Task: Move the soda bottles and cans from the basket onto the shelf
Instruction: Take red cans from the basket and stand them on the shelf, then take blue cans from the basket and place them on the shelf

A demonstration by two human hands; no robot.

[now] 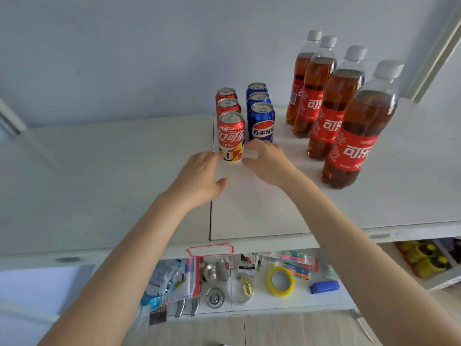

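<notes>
Red "WORLD CUP" Coca-Cola can (230,136) beside blue Pepsi can (262,122) mid-way along the shelf (99,183); four red-labelled cola bottles (349,151) toward its right edge.
Left hand (202,176) and right hand (269,162) flank the Coca-Cola can, fingers spread, gripping nothing.

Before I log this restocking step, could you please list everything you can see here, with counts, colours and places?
shelf top: one, white, carries all the drinks
Coca-Cola cans: three, red, in one row front to back, near the middle
Pepsi cans: three, blue, in a row just right of the red cans
cola bottles: four, red labels and pale caps, in a diagonal row at the right
tape roll: one, yellow, lower shelf
metal disc: one, silver, lower shelf, left of the tape roll
left hand: open, at the front red can's left side
right hand: open, at that can's right side
</notes>
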